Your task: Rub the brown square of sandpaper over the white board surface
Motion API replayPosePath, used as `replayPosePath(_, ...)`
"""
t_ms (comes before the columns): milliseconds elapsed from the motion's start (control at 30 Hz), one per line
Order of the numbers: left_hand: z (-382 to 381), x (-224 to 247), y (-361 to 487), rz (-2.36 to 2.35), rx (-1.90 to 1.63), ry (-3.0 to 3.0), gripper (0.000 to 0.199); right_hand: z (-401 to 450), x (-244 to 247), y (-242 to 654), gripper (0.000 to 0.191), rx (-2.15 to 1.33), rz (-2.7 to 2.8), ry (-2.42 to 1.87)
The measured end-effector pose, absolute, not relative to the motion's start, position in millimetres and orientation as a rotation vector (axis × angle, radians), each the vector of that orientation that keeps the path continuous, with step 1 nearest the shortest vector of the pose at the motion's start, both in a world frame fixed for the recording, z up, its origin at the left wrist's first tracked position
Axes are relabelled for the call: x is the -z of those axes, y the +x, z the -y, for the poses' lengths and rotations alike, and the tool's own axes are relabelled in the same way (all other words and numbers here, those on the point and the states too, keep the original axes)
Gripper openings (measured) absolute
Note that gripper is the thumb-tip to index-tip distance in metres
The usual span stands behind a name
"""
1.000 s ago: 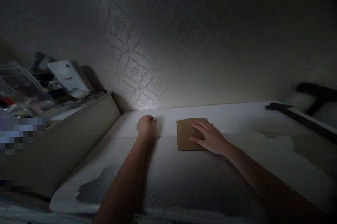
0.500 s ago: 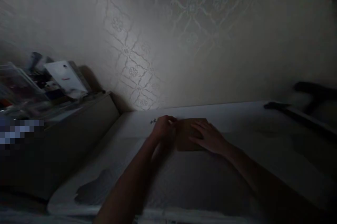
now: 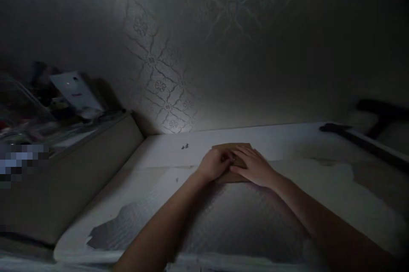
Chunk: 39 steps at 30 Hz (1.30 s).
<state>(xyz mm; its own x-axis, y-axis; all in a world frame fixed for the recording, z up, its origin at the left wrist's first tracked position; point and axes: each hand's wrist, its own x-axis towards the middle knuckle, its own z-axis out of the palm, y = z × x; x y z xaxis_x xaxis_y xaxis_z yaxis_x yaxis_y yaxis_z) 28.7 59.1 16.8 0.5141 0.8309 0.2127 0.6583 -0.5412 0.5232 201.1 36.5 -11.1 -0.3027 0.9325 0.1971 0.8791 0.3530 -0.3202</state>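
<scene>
Dim light. Both hands rest on a small brown card (image 3: 230, 162) lying flat on the white desk (image 3: 287, 144), near its far edge by the patterned wall (image 3: 166, 93). Left hand (image 3: 214, 164) covers the card's left part, fingers curled; whether it pinches anything cannot be told. Right hand (image 3: 254, 167) lies flat, fingers spread, pinning the right part. Judged step: fine work on the card's face; any next move calls for a steady hold-down. Small dark bits (image 3: 185, 146) lie apart, left of the card.
</scene>
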Motion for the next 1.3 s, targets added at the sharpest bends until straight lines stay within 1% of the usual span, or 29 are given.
replayPosePath(100, -62, -18, 26, -1.272, -0.702, 2.322, 0.014, -35, 9, 201, 0.066, -0.223, 2.281, -1.596)
replayPosePath(167, -67, -21, 19, -1.383, -0.735, 2.285, 0.013, -35, 8, 201, 0.066, -0.219, 2.280, -1.588)
replayPosePath(333, -86, -31, -20, -1.967, -0.792, 2.217, 0.016, -36, 12, 202, 0.068, -0.205, 2.257, -1.590)
replayPosePath(467, -98, -30, -51, -2.328, -0.716, 2.054, 0.022, -38, 16, 203, 0.066, -0.187, 2.252, -1.560)
replayPosePath(667, -108, -13, -69, -2.457, -0.549, 1.957, 0.025, -36, 13, 202, 0.066, -0.197, 2.257, -1.584)
replayPosePath(900, -105, -19, -62, -2.414, -0.574, 2.007, 0.026, -36, 14, 202, 0.065, -0.185, 2.244, -1.572)
replayPosePath(1000, -99, -25, -47, -2.299, -0.643, 2.116, 0.026, -35, 13, 201, 0.065, -0.191, 2.247, -1.582)
replayPosePath(1067, -93, -27, -31, -2.088, -0.691, 2.226, 0.026, -35, 13, 201, 0.065, -0.194, 2.249, -1.583)
replayPosePath(1200, -76, -23, 5, -1.468, -0.714, 2.403, 0.024, -36, 13, 201, 0.064, -0.180, 2.261, -1.562)
replayPosePath(1300, -66, -17, 25, -1.170, -0.650, 2.499, 0.022, -37, 13, 201, 0.062, -0.168, 2.275, -1.557)
